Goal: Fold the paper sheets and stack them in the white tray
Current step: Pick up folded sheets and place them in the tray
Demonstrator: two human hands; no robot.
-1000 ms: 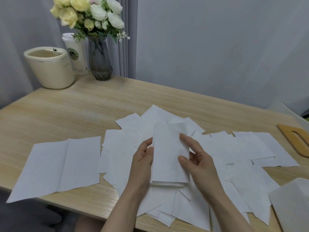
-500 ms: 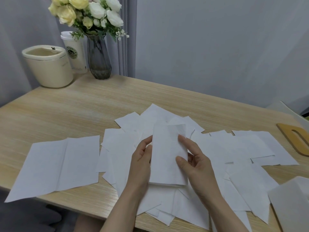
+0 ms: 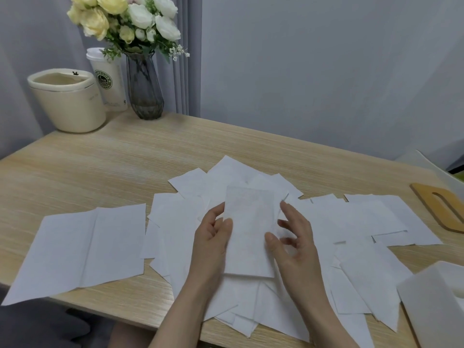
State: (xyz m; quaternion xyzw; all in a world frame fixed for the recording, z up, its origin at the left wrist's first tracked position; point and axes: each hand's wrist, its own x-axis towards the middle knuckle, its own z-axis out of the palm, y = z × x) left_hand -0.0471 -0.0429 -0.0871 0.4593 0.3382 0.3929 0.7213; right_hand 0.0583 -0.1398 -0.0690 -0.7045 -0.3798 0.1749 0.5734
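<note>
Starting at my far left, a large creased sheet (image 3: 80, 249) lies flat on the pale wood-grain table (image 3: 100, 167), its fold lines dividing it into panels. Behind it stand a rounded cream container (image 3: 67, 101), a white paper cup (image 3: 109, 81) with a green logo, and a faceted smoky glass vase (image 3: 145, 89) of yellow and white flowers. Nearer me, thin matte loose sheets (image 3: 364, 222) overlap in a scattered heap. My left hand (image 3: 213, 244) grips the folded sheet (image 3: 248, 234), a narrow upright rectangle, thumb on its left edge and fingers behind it. My right hand (image 3: 293, 237) is spread and relaxed; only the thumb tip touches the sheet's right side, the fingers standing off it. Further right lies a flat wooden board (image 3: 439, 209) with a slot, and the smooth white tray (image 3: 431, 302) sits at my lower right, well apart from the folded sheet.
</note>
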